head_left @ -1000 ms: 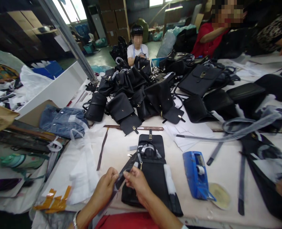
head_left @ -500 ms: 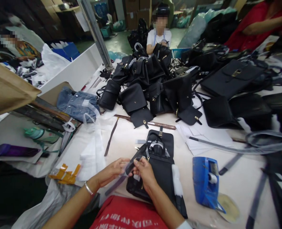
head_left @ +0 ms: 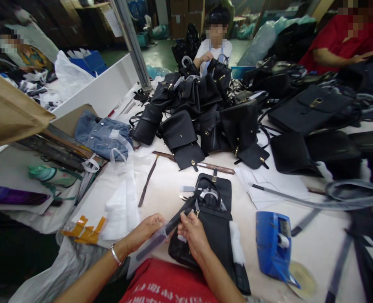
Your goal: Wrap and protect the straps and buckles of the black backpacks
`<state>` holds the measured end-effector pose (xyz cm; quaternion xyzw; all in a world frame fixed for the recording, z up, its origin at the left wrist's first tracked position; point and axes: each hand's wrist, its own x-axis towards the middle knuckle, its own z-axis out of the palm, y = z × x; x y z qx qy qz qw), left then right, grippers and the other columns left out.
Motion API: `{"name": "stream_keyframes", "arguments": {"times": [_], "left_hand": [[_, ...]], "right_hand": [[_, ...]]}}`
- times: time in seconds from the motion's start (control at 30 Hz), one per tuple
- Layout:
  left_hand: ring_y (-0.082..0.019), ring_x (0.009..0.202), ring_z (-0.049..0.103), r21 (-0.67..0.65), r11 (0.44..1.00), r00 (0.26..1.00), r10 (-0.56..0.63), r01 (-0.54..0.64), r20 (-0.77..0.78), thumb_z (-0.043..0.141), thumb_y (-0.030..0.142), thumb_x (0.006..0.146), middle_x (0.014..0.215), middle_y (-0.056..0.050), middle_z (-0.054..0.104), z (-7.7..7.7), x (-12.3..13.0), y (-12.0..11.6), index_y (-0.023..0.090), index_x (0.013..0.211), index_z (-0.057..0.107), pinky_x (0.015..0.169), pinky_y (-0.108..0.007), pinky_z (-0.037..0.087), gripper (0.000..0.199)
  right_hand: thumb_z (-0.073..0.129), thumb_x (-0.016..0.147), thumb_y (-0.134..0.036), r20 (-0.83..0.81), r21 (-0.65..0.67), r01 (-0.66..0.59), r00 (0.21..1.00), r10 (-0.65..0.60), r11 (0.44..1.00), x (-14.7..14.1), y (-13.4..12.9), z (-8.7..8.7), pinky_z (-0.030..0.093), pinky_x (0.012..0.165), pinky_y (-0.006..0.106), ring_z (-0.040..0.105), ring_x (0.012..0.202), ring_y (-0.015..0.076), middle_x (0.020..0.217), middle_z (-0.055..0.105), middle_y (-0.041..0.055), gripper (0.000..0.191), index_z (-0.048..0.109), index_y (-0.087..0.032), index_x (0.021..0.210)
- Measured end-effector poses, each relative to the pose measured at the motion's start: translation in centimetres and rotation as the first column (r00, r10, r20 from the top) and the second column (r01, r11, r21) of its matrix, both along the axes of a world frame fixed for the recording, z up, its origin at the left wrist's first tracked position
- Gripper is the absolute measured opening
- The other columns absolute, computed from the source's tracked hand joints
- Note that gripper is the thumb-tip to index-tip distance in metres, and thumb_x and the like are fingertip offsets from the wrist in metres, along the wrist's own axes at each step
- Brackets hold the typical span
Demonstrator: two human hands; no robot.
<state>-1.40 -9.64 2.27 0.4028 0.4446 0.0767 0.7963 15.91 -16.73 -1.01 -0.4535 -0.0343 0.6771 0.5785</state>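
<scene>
A black backpack lies on the table in front of me, its flap with a gold clasp folded open away from me. One of its black straps runs toward my lap, its lower end inside a clear plastic sleeve. My left hand is closed on the sleeve near its upper edge, and the fingertips are partly hidden. Just above the bag, my right hand pinches the strap between thumb and fingers. White padding lies along the bag's right side.
A blue tape dispenser stands to the right, near white paper sheets. Black bags are heaped across the table's far side. White wrapping sheets and a denim garment lie left. Co-workers sit beyond the heap.
My left hand has closed on the plastic sleeve, which now reaches further up the strap. The right hand keeps its pinch. Across the table, a co-worker's hand has risen over a bag.
</scene>
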Motion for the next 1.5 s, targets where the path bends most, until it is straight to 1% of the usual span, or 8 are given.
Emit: {"name": "stream_keyframes", "arguments": {"times": [0.13,0.37,0.67,0.83,0.97,1.2,1.37,1.5], "left_hand": [[-0.019,0.063,0.067,0.068,0.998,1.000,0.001,0.001,-0.027,0.055,0.042,0.085,0.075,-0.005,0.071,0.2,-0.2,-0.1,0.021,0.089,0.044,0.061,-0.029,0.047,0.025],[-0.021,0.077,0.067,0.128,0.990,0.998,-0.061,0.065,-0.033,0.055,0.050,0.084,0.080,-0.005,0.072,3.0,0.1,-0.5,0.020,0.093,0.045,0.072,-0.031,0.047,0.032],[-0.017,0.064,0.062,0.250,0.962,0.990,-0.082,0.109,-0.119,0.048,0.048,0.089,0.070,-0.002,0.069,2.7,0.5,-1.3,0.021,0.086,0.043,0.060,-0.026,0.040,0.028],[-0.016,0.061,0.059,0.357,0.918,0.965,-0.089,0.175,-0.246,0.048,0.051,0.088,0.069,-0.001,0.067,3.6,0.8,-1.3,0.021,0.081,0.046,0.058,-0.025,0.039,0.031],[-0.018,0.066,0.062,0.375,0.917,0.966,-0.038,0.136,-0.256,0.048,0.053,0.086,0.071,-0.002,0.068,4.7,1.1,-1.1,0.021,0.081,0.048,0.061,-0.026,0.042,0.033],[-0.016,0.056,0.059,0.466,0.866,0.939,-0.010,0.180,-0.344,0.043,0.048,0.090,0.062,0.003,0.062,5.4,1.4,-1.1,0.022,0.081,0.046,0.054,-0.024,0.041,0.028],[-0.014,0.051,0.053,0.547,0.804,0.920,-0.003,0.235,-0.391,0.041,0.046,0.091,0.059,0.005,0.053,6.2,1.4,-0.9,0.023,0.079,0.044,0.049,-0.022,0.041,0.027],[-0.014,0.055,0.055,0.556,0.792,0.915,-0.011,0.254,-0.403,0.040,0.044,0.092,0.062,0.004,0.057,6.6,1.8,-0.7,0.023,0.080,0.045,0.053,-0.023,0.044,0.025]], "right_hand": [[0.074,0.072,-0.045,0.032,0.000,0.049,0.998,-0.049,0.999,0.0,0.1,0.3,0.048,0.050,0.017,0.054,0.053,0.0054,0.069,0.053,-0.0059,0.037,0.057,-0.020,0.092],[0.072,0.074,-0.045,0.078,0.023,0.066,0.995,-0.068,0.998,0.1,0.1,0.1,0.048,0.051,0.017,0.054,0.054,0.0063,0.067,0.053,-0.0057,0.034,0.057,-0.020,0.090],[0.074,0.069,-0.052,0.088,0.024,0.037,0.995,-0.039,0.999,0.7,-0.2,0.7,0.047,0.049,0.019,0.055,0.051,0.0078,0.066,0.055,-0.0048,0.043,0.053,-0.019,0.090],[0.071,0.072,-0.053,-0.009,-0.009,0.036,0.999,-0.036,0.999,2.4,0.2,0.8,0.045,0.048,0.018,0.056,0.052,0.0087,0.062,0.050,-0.0063,0.042,0.047,-0.020,0.081],[0.078,0.066,-0.046,0.010,-0.010,0.087,0.996,-0.086,0.996,1.5,0.1,0.9,0.041,0.048,0.015,0.052,0.056,0.0060,0.065,0.049,-0.0065,0.040,0.051,-0.018,0.079],[0.080,0.061,-0.050,-0.094,0.007,-0.180,0.979,0.180,0.984,-0.9,-0.5,2.7,0.045,0.047,0.020,0.052,0.051,0.0083,0.064,0.059,-0.0016,0.046,0.052,-0.017,0.073],[0.080,0.061,-0.051,-0.135,-0.053,-0.104,0.986,0.097,0.993,1.5,0.9,2.7,0.047,0.050,0.018,0.054,0.052,0.0069,0.066,0.060,-0.0014,0.047,0.051,-0.017,0.076],[0.081,0.060,-0.049,-0.161,-0.052,-0.123,0.980,0.113,0.991,0.2,0.7,2.8,0.045,0.047,0.017,0.052,0.049,0.0061,0.060,0.058,-0.0026,0.047,0.049,-0.017,0.074]]}}
